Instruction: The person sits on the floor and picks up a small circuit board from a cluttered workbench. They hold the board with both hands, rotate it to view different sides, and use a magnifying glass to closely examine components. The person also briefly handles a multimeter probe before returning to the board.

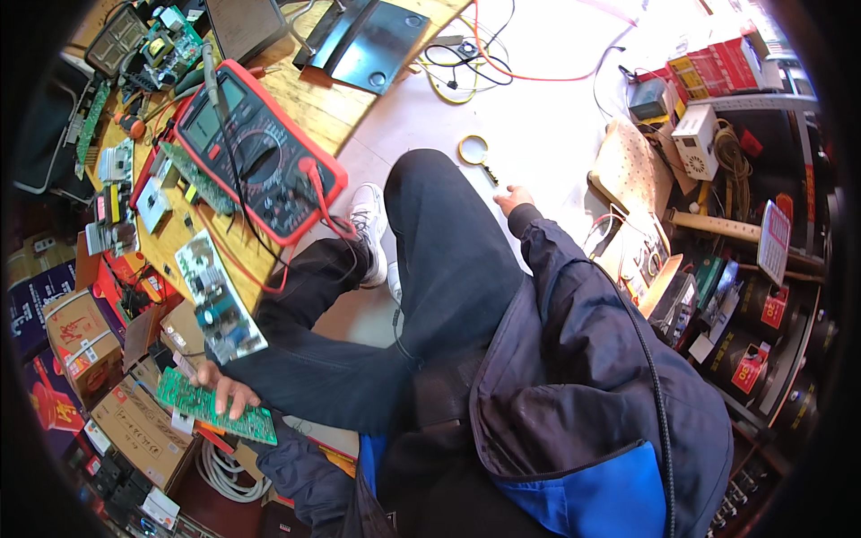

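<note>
The left hand (224,387) grips a green circuit board (215,405), fingers curled over its top edge. Just above it a second circuit board (218,308) lies at the table edge, and farther up sits a red multimeter (260,154) with its leads. The right hand (513,198) reaches out over the floor, fingers spread, close to a magnifying glass (475,152).

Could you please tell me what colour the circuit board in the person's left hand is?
Green. The circuit board, held by the left hand, shows in the head view.
</note>
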The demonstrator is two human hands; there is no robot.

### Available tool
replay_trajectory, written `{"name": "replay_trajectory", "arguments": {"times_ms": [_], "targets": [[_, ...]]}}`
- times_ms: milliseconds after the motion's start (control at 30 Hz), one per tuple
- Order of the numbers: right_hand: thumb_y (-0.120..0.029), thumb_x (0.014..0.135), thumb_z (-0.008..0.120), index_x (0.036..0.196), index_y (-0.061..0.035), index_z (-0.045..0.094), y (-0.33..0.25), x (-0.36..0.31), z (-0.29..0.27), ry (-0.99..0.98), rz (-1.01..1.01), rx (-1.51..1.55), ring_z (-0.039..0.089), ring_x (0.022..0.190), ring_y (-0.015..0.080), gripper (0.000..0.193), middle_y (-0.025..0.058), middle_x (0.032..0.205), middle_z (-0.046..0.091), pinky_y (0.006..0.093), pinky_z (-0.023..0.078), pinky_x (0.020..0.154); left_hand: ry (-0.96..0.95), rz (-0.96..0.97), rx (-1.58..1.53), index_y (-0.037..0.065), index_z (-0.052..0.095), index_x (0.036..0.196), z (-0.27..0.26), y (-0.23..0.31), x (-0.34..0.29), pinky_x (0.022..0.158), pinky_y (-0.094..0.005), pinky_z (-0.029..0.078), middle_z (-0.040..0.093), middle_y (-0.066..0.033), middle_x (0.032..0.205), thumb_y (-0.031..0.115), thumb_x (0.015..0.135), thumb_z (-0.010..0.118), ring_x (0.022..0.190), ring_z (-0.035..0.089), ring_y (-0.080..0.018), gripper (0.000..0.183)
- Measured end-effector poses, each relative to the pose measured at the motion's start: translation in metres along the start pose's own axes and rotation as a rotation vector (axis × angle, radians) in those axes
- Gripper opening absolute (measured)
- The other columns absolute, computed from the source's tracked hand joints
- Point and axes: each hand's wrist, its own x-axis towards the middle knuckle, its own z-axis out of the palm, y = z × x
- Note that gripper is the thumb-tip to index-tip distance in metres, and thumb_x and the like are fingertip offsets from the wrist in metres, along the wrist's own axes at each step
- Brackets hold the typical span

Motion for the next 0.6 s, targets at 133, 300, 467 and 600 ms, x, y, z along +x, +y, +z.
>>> {"name": "replay_trajectory", "arguments": {"times_ms": [133, 300, 467, 600], "targets": [[-0.027, 0.079, 0.075, 0.131, 0.0027, 0.062, -0.018, 0.026, 0.014, -0.050, -0.047, -0.130, 0.061, 0.121, 0.0372, 0.061, 0.0252, 0.127, 0.064, 0.0410, 0.047, 0.106, 0.047, -0.128, -0.039, 0.013, 0.036, 0.135, -0.004, 0.018, -0.008, 0.109, -0.0633, 0.030, 0.065, -0.0224, 0.103, 0.043, 0.106, 0.026, 0.098, 0.066, -0.0461, 0.043], [-0.028, 0.079, 0.073, 0.131, -0.0002, 0.062, -0.001, 0.080, 0.050, -0.100, -0.152, -0.274, 0.053, 0.131, 0.0363, 0.060, 0.0237, 0.132, 0.061, 0.0413, 0.044, 0.110, -0.153, -0.110, -0.104, 0.009, 0.035, 0.138, -0.024, 0.020, -0.010, 0.087, -0.0557, 0.043, 0.057, -0.0321, 0.128, 0.039, 0.104, 0.035, 0.107, 0.062, -0.0523, 0.045], [-0.033, 0.079, 0.073, 0.121, -0.0052, 0.067, 0.040, 0.148, 0.094, -0.241, -0.310, -0.538, 0.053, 0.129, 0.0381, 0.050, 0.0229, 0.121, 0.067, 0.0419, 0.042, 0.110, -0.202, -0.022, -0.134, -0.002, 0.042, 0.131, -0.035, 0.007, 0.015, 0.060, -0.0495, 0.057, 0.052, -0.0273, 0.125, 0.028, 0.104, 0.045, 0.094, 0.067, -0.0434, 0.041], [-0.028, 0.081, 0.071, 0.117, -0.0040, 0.067, 0.027, 0.160, 0.096, -0.270, -0.319, -0.614, 0.054, 0.120, 0.0357, 0.044, 0.0211, 0.116, 0.066, 0.0403, 0.043, 0.101, 0.118, 0.378, -0.012, -0.007, 0.044, 0.128, -0.007, -0.011, 0.001, 0.056, -0.0449, 0.062, 0.046, -0.0220, 0.123, 0.021, 0.104, 0.046, 0.082, 0.068, -0.0347, 0.037]]}}
